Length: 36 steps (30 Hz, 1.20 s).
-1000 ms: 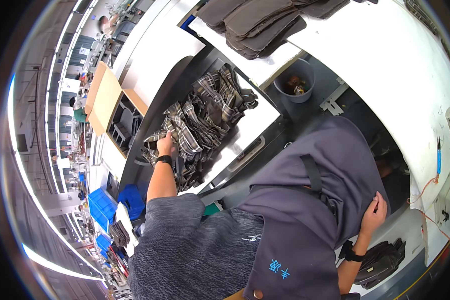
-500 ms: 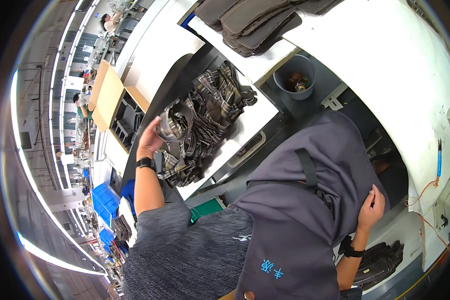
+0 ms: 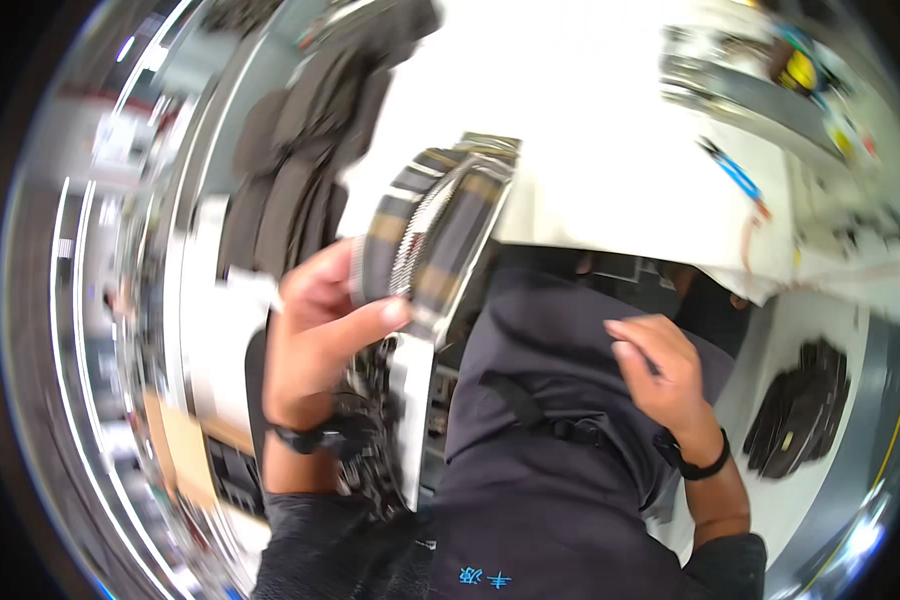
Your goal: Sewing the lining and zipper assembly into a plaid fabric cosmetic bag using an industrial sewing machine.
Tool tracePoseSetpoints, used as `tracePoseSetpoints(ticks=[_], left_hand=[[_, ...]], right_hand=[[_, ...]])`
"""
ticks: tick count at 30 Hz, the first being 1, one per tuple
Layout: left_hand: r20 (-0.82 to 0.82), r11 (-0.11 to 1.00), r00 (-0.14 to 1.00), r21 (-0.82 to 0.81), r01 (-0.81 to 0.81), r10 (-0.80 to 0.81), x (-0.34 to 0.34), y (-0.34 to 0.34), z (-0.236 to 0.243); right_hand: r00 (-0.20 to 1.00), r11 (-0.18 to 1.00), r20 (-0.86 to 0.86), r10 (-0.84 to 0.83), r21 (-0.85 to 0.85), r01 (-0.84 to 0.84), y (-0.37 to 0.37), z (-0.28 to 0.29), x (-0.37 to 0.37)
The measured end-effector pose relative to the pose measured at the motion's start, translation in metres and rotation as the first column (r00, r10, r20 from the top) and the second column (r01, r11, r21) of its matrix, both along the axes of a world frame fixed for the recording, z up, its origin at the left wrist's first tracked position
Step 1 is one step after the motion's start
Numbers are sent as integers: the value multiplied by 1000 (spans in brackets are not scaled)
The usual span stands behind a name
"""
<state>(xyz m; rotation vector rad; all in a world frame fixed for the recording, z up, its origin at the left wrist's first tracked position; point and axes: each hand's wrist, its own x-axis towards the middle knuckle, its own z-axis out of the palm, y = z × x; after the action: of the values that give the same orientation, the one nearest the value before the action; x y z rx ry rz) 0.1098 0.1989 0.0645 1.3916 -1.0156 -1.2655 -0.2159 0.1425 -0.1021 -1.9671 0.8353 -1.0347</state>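
My left hand (image 3: pixel 310 335) pinches a plaid fabric piece (image 3: pixel 465 235) in grey, tan and white between thumb and fingers. A pale toothed strip that looks like a zipper (image 3: pixel 417 240) runs along the fabric, which curves upward over the edge of the white table (image 3: pixel 570 190). Above the dark apron (image 3: pixel 570 360) on my lap hovers my right hand (image 3: pixel 665 370), its thumb and fingers apart with nothing visible in them. Motion blurs part of both hands.
Stacks of dark brown fabric pieces (image 3: pixel 305 170) lie at the far left. Blue-handled snips (image 3: pixel 735 178) rest on the table, near a sewing machine (image 3: pixel 740 105). A bundle of dark pieces (image 3: pixel 800 410) sits at right. Behind my left wrist is a plaid pile (image 3: pixel 378 470).
My left hand has carried the plaid piece from the pile across to the white table's edge. My right hand has lifted off the apron's side, and the view has turned to the right.
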Motion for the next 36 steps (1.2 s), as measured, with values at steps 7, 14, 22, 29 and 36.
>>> tracePoseSetpoints(ticks=[7,14,22,29,36], left_hand=[[-396,985,904,-18,171,-164,-93,-81,-112],[-469,998,883,51,37,-9,-75,-99,-124],[-615,997,788,-76,-16,-34,-13,-116,-138],[-480,999,877,29,22,-5,2,-124,-137],[81,958,965,-163,-234,250,34,-114,-173]], right_hand=[[967,913,109,-230,368,175,-15,31,43],[996,993,-15,-88,71,89,-34,19,35],[956,966,-292,9,-244,-83,-22,38,12],[818,869,-513,-259,-494,-35,-45,51,0],[793,832,-463,-396,-547,96,-57,42,8]])
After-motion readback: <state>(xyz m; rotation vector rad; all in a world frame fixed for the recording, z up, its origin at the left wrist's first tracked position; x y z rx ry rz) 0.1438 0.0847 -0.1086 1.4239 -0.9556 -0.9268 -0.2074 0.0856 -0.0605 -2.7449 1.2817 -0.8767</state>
